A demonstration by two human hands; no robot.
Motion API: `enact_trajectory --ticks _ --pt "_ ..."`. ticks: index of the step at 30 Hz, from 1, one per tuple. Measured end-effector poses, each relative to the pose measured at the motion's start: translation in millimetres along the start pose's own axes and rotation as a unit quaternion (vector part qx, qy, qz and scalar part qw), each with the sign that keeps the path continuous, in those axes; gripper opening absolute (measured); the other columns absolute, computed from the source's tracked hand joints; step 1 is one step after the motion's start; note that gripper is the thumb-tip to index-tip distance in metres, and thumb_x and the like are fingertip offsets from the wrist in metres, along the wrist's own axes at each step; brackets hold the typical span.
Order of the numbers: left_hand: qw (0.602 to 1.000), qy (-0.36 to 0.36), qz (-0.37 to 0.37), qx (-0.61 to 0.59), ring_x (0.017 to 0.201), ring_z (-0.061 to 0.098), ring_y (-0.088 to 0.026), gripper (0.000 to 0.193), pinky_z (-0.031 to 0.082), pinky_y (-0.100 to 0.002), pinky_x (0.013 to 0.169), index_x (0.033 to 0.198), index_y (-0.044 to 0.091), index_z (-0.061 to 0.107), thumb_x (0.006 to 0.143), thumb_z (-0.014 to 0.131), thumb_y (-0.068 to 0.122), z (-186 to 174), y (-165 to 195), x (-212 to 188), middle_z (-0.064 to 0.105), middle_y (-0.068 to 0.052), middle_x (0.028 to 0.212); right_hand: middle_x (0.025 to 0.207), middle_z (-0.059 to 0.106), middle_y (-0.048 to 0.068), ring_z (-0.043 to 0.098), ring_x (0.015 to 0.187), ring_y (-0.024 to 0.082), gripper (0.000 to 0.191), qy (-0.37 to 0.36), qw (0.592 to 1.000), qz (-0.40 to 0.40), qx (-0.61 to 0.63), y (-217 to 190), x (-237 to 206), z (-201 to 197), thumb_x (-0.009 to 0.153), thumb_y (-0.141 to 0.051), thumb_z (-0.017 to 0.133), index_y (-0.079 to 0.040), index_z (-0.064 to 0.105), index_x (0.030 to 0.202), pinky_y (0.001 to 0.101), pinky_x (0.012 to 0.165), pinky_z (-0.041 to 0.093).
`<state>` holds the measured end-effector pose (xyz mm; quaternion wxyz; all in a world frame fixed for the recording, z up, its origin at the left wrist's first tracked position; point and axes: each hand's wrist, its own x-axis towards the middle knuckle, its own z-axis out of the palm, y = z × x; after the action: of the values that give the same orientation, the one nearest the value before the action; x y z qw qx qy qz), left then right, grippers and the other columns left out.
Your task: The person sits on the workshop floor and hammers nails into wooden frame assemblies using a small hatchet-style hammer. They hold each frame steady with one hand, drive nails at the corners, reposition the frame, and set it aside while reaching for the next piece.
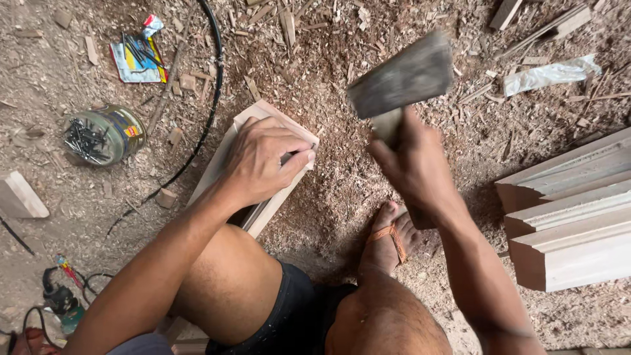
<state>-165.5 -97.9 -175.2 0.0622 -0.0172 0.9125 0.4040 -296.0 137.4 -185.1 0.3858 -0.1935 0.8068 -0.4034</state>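
on the sawdust-covered floor [342,197], a pale wooden frame piece [276,115] lies slanting away from the person's knee, its far end squared off and its near end hidden behind the leg. the left hand [263,161] presses down on it, fingers curled and thumb tucked against something thin and dark at the frame's edge; it may be a nail or a small tool, but it is too small to tell. the right hand [411,167] is clenched around the handle of a hammer [401,79], whose blurred head hangs above and to the right of the frame, well apart from it. judging from this, a blow is in hand and not landed, so the fastening on this piece looks unfinished. a tin of nails [105,135] stands to the left, near a black cable [210,85] and a torn nail packet [138,56]. a stack of moulded wooden pieces [572,217] waits at the right, beside the sandalled foot [391,240].
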Motion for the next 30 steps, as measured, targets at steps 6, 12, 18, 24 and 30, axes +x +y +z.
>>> enact_trajectory --ticks 6,12,18,24,30 --pt "0.997 -0.052 -0.059 0.005 0.076 0.068 -0.024 0.016 0.049 -0.042 0.082 0.082 0.007 0.079 0.088 0.072 0.020 -1 -3 -1 0.078 -0.009 0.084 0.059 0.064 0.011 0.061 0.049 0.018 0.010 -0.148 0.979 -0.024 -0.138 -24 8 -3 0.099 -0.013 0.063 -0.005 0.059 0.096 0.0375 0.046 0.053" --pt "1.000 -0.010 -0.017 0.024 0.077 0.067 -0.024 0.017 0.049 -0.041 0.084 0.079 0.007 0.076 0.090 0.071 0.019 1 -5 -3 0.076 -0.009 0.081 0.065 0.065 0.010 0.059 0.052 0.017 0.009 -0.127 0.987 0.050 -0.081 -25 8 -1 0.101 -0.008 0.055 -0.005 0.059 0.094 0.0371 0.045 0.052" --pt "1.000 0.012 0.014 -0.004 0.075 0.067 -0.022 0.016 0.048 -0.042 0.082 0.077 0.007 0.075 0.089 0.070 0.017 1 -7 -2 0.077 -0.006 0.082 0.069 0.063 0.003 0.060 0.048 0.013 0.008 -0.091 0.995 -0.024 -0.031 -25 11 -4 0.098 -0.011 0.059 -0.004 0.054 0.100 0.0329 0.043 0.057" --pt "0.994 -0.072 -0.067 0.044 0.073 0.066 -0.024 0.023 0.048 -0.041 0.081 0.067 0.007 0.075 0.087 0.071 0.018 0 -7 1 0.074 -0.007 0.069 0.062 0.060 0.006 0.054 0.047 0.016 0.016 -0.216 0.960 -0.068 -0.163 -18 1 1 0.092 -0.016 0.066 -0.004 0.056 0.098 0.0375 0.041 0.053" --pt "0.994 -0.017 0.045 0.095 0.109 0.066 -0.025 0.040 0.048 -0.038 0.098 0.106 0.004 0.076 0.070 0.060 0.013 -16 -7 -8 0.074 -0.012 0.115 0.068 0.065 0.008 0.060 0.047 0.017 0.020 -0.099 0.988 0.112 0.027 -11 -5 27 0.095 -0.017 0.063 -0.003 0.053 0.105 0.0337 0.044 0.058"
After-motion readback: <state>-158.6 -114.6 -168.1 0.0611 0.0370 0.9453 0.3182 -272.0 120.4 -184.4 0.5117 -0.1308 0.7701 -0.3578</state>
